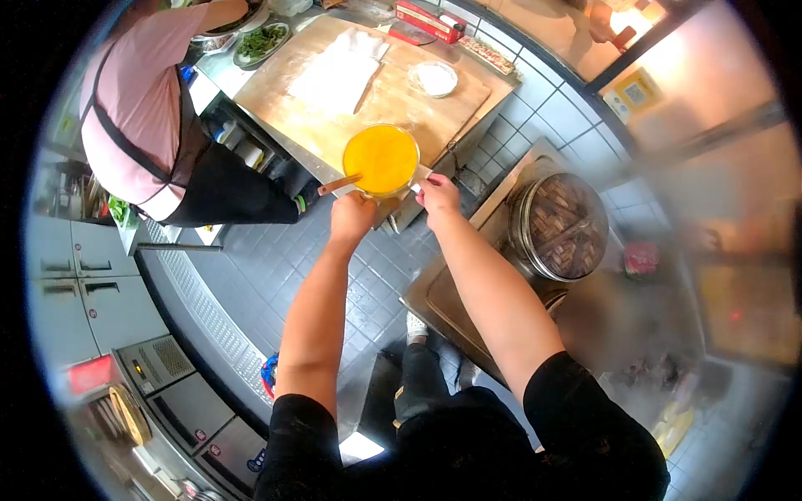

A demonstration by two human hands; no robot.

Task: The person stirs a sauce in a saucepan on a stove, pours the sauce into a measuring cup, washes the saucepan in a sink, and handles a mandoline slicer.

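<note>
Out in front of me is a round bowl [407, 140] filled with smooth yellow liquid [380, 156], close to the near edge of the wooden board. My left hand [352, 218] is closed at its near left side, with the fingers partly hidden. My right hand [439, 197] grips its right side, by a pale piece that looks like a handle or rim. A wooden handle [339, 184] sticks out over the left rim, its other end in the yellow liquid; my left hand lies just below it.
A floury wooden board [455, 117] carries a white cloth [341, 73] and a small bowl of white powder [435, 79]. A co-worker in an apron [138, 117] stands at the left beside a plate of greens [262, 44]. At right, a bamboo steamer [564, 225] sits amid steam.
</note>
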